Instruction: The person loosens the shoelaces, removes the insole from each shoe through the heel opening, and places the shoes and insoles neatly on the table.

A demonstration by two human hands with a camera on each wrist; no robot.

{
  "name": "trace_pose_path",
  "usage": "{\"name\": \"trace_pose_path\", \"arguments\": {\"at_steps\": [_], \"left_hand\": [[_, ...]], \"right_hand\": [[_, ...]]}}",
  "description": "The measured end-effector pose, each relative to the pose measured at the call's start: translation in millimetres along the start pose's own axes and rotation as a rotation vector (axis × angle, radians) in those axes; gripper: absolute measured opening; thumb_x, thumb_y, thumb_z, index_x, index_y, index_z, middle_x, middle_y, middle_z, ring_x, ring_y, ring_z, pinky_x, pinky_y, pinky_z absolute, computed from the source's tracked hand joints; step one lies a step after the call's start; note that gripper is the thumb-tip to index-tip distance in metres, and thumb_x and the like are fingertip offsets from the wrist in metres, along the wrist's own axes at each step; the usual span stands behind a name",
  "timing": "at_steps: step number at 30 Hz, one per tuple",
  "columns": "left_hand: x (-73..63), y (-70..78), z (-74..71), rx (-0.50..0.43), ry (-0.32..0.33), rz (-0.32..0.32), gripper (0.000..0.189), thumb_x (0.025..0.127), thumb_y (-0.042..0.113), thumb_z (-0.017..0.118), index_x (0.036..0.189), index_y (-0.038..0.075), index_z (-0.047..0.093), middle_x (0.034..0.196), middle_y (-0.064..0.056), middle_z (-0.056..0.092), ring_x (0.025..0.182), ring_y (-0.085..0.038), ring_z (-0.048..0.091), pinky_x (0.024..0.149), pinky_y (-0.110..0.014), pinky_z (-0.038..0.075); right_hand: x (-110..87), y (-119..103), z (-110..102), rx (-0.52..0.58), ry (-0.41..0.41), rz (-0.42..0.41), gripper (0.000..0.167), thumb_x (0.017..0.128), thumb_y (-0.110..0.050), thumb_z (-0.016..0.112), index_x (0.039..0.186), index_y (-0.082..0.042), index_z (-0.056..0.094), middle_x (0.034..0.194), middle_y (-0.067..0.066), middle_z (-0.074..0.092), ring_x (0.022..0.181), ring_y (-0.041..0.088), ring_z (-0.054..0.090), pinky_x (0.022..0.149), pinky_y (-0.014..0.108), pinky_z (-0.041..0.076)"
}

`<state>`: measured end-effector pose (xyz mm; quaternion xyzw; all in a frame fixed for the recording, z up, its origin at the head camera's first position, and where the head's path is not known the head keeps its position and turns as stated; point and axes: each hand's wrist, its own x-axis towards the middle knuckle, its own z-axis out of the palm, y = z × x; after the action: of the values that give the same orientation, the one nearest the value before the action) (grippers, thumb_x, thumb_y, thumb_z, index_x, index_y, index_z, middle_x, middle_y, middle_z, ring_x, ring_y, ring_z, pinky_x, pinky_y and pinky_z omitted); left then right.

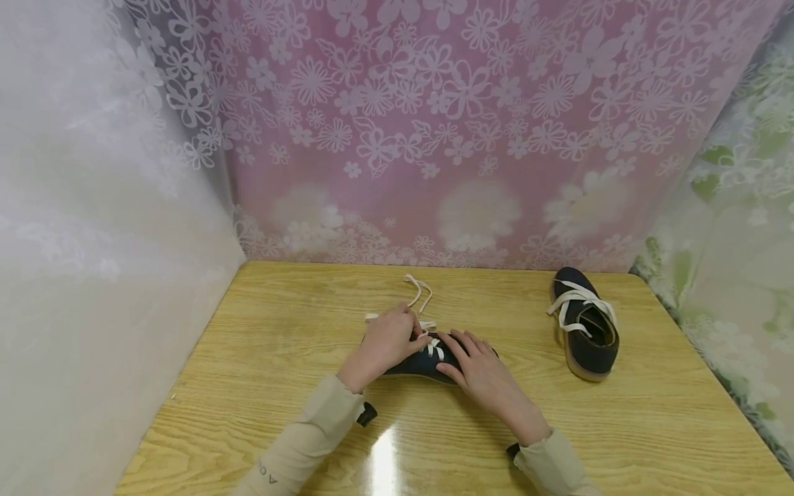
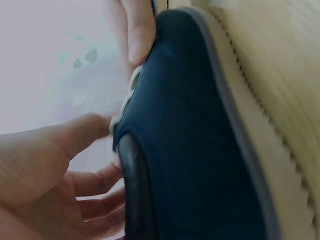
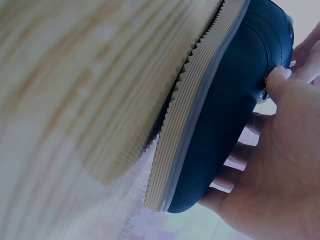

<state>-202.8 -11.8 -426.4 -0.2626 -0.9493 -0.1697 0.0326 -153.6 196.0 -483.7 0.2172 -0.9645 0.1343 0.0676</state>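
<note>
A dark navy lace-up shoe lies on the table with its toe to the right. My left hand is over its opening, where thumb and fingers pinch the white shoelace at the top of the lacing. Across the toe end rests my right hand, fingers spread and fairly straight. In the right wrist view, the right thumb touches the shoe's upper beside the lacing. Loose lace ends trail onto the wood beyond the shoe. The left fingers partly hide the pinched lace.
A matching navy shoe with loosely lying white laces stands at the right rear of the wooden table. A pink flowered curtain hangs behind the table, with pale sheets at both sides.
</note>
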Motion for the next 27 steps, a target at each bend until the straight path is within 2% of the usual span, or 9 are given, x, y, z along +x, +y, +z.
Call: {"name": "trace_pose_path", "arguments": {"at_steps": [1,4,8,10,15,17,20,23,27], "left_hand": [[-0.3,1.3,1.7,0.005,0.014,0.000,0.024,0.096,0.040,0.071,0.085,0.018,0.073,0.108,-0.005,0.067,0.084,-0.017,0.065,0.063,-0.028,0.054],[-0.9,5.3,2.2,-0.038,0.078,-0.006,0.017,0.098,0.032,0.070,0.089,0.017,0.074,0.109,-0.005,0.067,0.087,-0.018,0.066,0.063,-0.027,0.054],[-2.6,10.9,-5.6,-0.154,0.161,-0.004,0.014,0.099,0.026,0.068,0.094,0.013,0.071,0.092,-0.002,0.069,0.071,-0.012,0.065,0.053,-0.021,0.047],[-3.8,13.0,-10.0,-0.194,0.179,0.009,0.012,0.100,0.024,0.067,0.095,0.013,0.069,0.087,-0.001,0.071,0.071,-0.011,0.067,0.053,-0.020,0.047],[-4.0,13.8,-14.4,-0.276,0.156,0.037,0.009,0.101,0.021,0.065,0.099,0.012,0.065,0.087,0.000,0.073,0.066,-0.009,0.065,0.052,-0.019,0.044],[-4.1,13.9,-17.1,-0.358,0.128,0.030,0.010,0.102,0.022,0.063,0.101,0.012,0.065,0.087,0.001,0.071,0.068,-0.010,0.064,0.054,-0.020,0.045],[-3.9,14.3,-24.9,-0.487,0.138,0.034,0.013,0.104,0.023,0.061,0.105,0.010,0.065,0.084,0.002,0.067,0.076,-0.012,0.066,0.062,-0.022,0.048],[-4.3,16.3,-39.6,-0.585,0.205,0.056,0.016,0.104,0.024,0.060,0.108,0.010,0.067,0.079,0.004,0.065,0.085,-0.015,0.070,0.066,-0.025,0.050],[-7.2,19.0,-62.2,-0.660,0.332,0.109,0.017,0.104,0.025,0.061,0.107,0.010,0.069,0.077,0.002,0.068,0.083,-0.016,0.072,0.066,-0.027,0.052]], "right_hand": [[0.1,0.1,0.2,0.002,0.001,0.000,0.060,0.102,-0.043,0.058,0.152,-0.010,0.047,0.149,0.023,0.048,0.137,0.047,0.044,0.109,0.063,0.038],[0.0,0.1,0.2,0.001,0.002,0.000,0.060,0.102,-0.044,0.058,0.152,-0.011,0.047,0.149,0.022,0.048,0.137,0.047,0.045,0.109,0.062,0.038],[-0.3,0.3,-0.6,0.002,0.001,0.001,0.060,0.103,-0.043,0.057,0.151,-0.010,0.048,0.149,0.023,0.048,0.137,0.047,0.044,0.109,0.063,0.038],[-0.2,0.5,-0.7,0.006,0.002,0.003,0.060,0.102,-0.043,0.058,0.151,-0.010,0.048,0.149,0.023,0.047,0.138,0.047,0.044,0.109,0.063,0.038],[-0.5,0.2,-1.8,0.014,0.009,0.000,0.060,0.102,-0.042,0.058,0.153,-0.011,0.046,0.150,0.023,0.047,0.137,0.048,0.044,0.109,0.064,0.037],[-0.6,-0.1,-2.2,0.018,0.009,-0.003,0.060,0.102,-0.041,0.058,0.153,-0.012,0.046,0.149,0.023,0.047,0.137,0.048,0.044,0.109,0.064,0.037],[-0.3,-0.4,-2.2,0.020,0.005,-0.007,0.061,0.102,-0.042,0.059,0.153,-0.011,0.046,0.149,0.024,0.048,0.137,0.048,0.044,0.110,0.063,0.036],[-0.3,-0.8,-2.6,0.023,0.003,-0.008,0.060,0.102,-0.041,0.059,0.152,-0.010,0.047,0.149,0.024,0.048,0.138,0.048,0.043,0.110,0.063,0.036],[-0.2,-1.2,-3.4,0.025,-0.003,-0.002,0.060,0.102,-0.042,0.058,0.152,-0.010,0.047,0.150,0.023,0.047,0.138,0.048,0.043,0.110,0.063,0.036]]}}
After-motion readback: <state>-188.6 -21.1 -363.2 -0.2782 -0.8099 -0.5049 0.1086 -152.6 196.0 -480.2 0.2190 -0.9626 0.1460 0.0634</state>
